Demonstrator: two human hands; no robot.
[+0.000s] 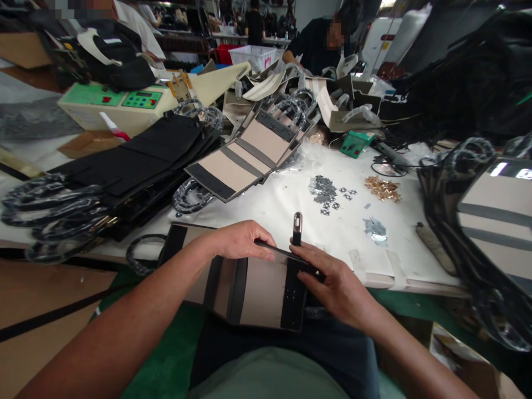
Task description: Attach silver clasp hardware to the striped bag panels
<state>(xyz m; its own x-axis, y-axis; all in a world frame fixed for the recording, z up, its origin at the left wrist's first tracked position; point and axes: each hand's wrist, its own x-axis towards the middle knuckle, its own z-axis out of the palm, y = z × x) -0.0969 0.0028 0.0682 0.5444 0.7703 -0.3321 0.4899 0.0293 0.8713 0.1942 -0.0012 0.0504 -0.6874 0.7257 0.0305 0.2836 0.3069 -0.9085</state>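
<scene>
Head view: the beige-and-black panel slants over the lap at the worktop's front edge, the fingers of left hand and right hand pinching its far edge. A loosened grip could drop it; the upright metal-ended tab might snag.

I'm in a workshop: stacked black panels, loose metal fittings and a button-panelled machine share my white desk.
</scene>
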